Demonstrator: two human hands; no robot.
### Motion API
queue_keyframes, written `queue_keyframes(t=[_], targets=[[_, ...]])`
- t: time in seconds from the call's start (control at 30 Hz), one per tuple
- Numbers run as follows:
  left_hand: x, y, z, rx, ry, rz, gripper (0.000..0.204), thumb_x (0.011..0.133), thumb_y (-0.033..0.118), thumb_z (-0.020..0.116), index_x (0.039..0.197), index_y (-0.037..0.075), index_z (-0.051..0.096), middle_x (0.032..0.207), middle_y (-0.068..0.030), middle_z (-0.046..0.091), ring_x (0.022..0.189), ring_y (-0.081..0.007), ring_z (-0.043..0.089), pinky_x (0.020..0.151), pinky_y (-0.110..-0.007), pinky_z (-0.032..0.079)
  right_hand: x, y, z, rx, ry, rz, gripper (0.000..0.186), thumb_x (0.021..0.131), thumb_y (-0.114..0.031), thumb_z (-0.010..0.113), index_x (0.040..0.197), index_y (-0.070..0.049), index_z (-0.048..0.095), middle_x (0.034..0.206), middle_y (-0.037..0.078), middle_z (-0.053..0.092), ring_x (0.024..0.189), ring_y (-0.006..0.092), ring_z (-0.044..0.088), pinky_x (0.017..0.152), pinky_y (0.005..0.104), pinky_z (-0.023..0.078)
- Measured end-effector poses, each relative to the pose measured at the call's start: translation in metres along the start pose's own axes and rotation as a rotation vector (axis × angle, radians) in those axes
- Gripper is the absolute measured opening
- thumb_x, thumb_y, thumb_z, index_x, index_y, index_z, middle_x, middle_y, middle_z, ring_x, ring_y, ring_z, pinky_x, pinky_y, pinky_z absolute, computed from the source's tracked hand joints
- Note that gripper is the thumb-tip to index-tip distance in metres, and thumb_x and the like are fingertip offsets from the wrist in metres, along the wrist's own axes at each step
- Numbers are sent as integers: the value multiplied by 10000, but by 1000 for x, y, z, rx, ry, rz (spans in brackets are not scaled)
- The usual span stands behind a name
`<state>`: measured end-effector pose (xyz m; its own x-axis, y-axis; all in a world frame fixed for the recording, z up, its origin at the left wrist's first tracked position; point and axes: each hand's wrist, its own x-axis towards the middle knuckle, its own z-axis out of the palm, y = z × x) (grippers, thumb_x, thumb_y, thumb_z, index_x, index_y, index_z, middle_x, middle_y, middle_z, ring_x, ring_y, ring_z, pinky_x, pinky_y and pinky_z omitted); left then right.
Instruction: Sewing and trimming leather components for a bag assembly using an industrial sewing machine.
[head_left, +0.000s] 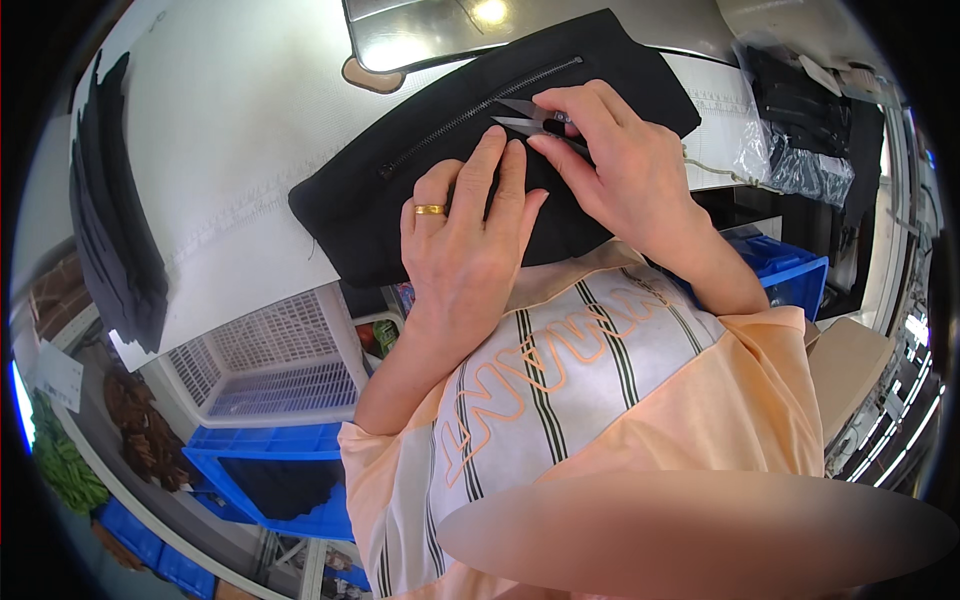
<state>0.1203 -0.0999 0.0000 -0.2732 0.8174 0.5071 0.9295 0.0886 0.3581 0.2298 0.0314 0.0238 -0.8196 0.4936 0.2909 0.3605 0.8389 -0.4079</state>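
Observation:
A black fabric piece [350,215] with a metal zipper [470,122] set into it lies slantwise across the white table. My left hand [465,215], a gold ring on one finger, rests flat on the cloth just below the zipper, fingers stretched out. Thread snips [535,118] sit in my right hand [630,160], gripped between thumb and fingers. Their two blades are spread apart and point left, close to the zipper and to my left fingertips. Part of the snips' handle is hidden by my right hand.
Dark folded fabric pieces [115,210] hang over the table's left end. A shiny metal plate [420,30] lies at the back. Clear-bagged black items [800,110] are at the far right. Below the table are a white basket [270,350] and blue crates [270,440].

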Motion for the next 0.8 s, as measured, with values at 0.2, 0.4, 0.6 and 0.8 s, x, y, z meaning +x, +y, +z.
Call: queue_keyframes(t=[0.2,0.4,0.6,0.8], targets=[[-1,2,-2,-35,-53,-54,370,704,160,778,1048,44,707,1135,-34,639,876,-216,525,762,-300,457,-2,-2,5,-12,8,7,280,827,-188,681,1056,-87,553,873,45,583,607,242,621,476,317,502],[-1,-2,1,-7,5,16,387,692,200,761,1035,33,694,1150,-35,615,890,-198,543,705,-301,440,-4,2,5,77,59,44,292,841,-185,675,1086,-85,553,913,52,601,610,239,624,482,317,496],[0,0,-2,-36,-24,-31,359,715,153,771,1049,42,708,1125,-23,643,861,-207,522,746,-295,456,-3,3,1,62,2,13,275,839,-192,677,1065,-83,565,896,54,596,605,249,622,485,326,501],[0,0,-2,-46,-20,-31,359,711,146,773,1049,42,709,1120,-23,644,859,-209,527,747,-300,458,-1,-1,-2,6,-10,18,257,832,-196,678,1039,-87,570,864,52,587,606,263,622,481,335,509]])
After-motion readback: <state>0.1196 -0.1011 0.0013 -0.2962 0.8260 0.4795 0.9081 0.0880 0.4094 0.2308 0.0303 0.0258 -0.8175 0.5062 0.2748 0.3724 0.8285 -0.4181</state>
